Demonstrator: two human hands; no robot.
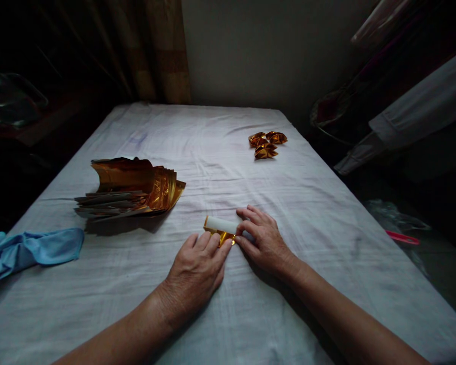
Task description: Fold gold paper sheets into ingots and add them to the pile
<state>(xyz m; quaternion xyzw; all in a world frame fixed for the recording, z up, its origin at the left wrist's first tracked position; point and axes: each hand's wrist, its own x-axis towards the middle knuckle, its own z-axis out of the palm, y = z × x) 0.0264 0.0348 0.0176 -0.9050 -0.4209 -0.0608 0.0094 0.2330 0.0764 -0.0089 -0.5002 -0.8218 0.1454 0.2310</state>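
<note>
Through the head camera I saw a small paper roll (221,225), white outside with gold foil showing along its lower edge. It lay on the white cloth-covered table (311,203), near the front and a little right of centre, between both hands.

The left hand (197,268) lay flat and released. Its fingertips (218,242) pressed down on the roll's gold edge without gripping it. The right hand (264,241) was at the roll's right end, and its thumb and fingers appeared to pinch that end.

To the left, well apart from the roll, I saw a stack of gold foil sheets (131,190), with the top sheets curling upward. Just beside the near left edge of the table lay a crumpled blue cloth (26,251). Toward the far right corner, three folded gold pieces (266,143) sat clustered together and touching. Beyond the table's right edge a thin red object (403,238) lay in shadow, too dim for me to identify. A curtain (163,50) hung behind the far edge of the table.
</note>
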